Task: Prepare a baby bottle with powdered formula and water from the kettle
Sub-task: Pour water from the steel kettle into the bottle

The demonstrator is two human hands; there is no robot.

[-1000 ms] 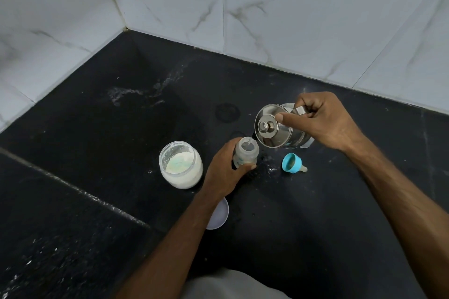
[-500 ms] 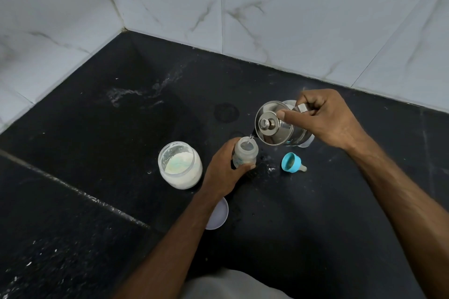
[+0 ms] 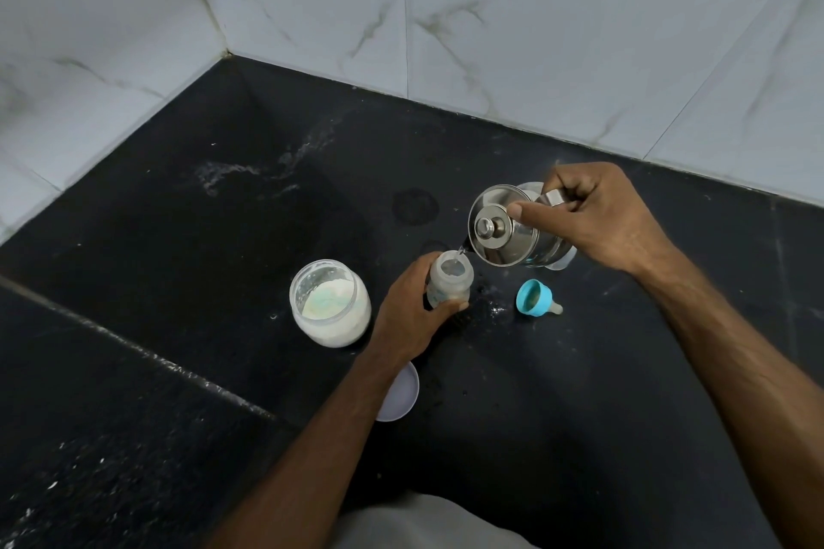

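The left hand (image 3: 412,312) curls round the upright bottle (image 3: 449,283) standing on the counter (image 3: 223,236). The right hand (image 3: 597,216) grips the tilted kettle (image 3: 512,232), forefinger on its lid, spout just above the bottle's mouth; water seems to fall, though thinly seen.

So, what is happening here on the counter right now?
A person is filling a baby bottle. The left hand grips the open bottle upright on the black counter, while the right hand tilts a glass kettle, pouring water in. An open jar of formula powder and the blue teat ring wait beside.
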